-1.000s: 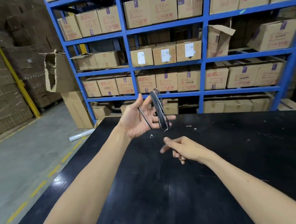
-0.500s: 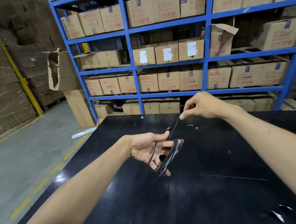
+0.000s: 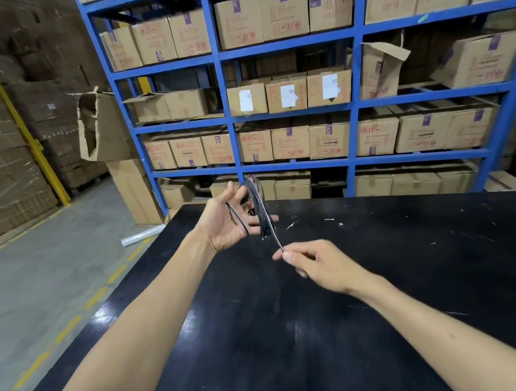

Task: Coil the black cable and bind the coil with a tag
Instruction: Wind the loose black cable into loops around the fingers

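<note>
Now low over the black worktable (image 3: 378, 278), the right hand (image 3: 322, 265) pinches the free end of the black cable (image 3: 259, 209) between thumb and fingertip, having swung down from the raised position it held half a second ago. Just beyond it, the left hand (image 3: 229, 220) is back up, palm open and fingers spread, with the coil looped around the fingers and one strand crossing the palm. The drop suggests another turn is being laid on; little loose cable appears to remain, and no tag can be made out. Behind, blue shelving (image 3: 351, 103) holds cardboard boxes (image 3: 286, 95).
</note>
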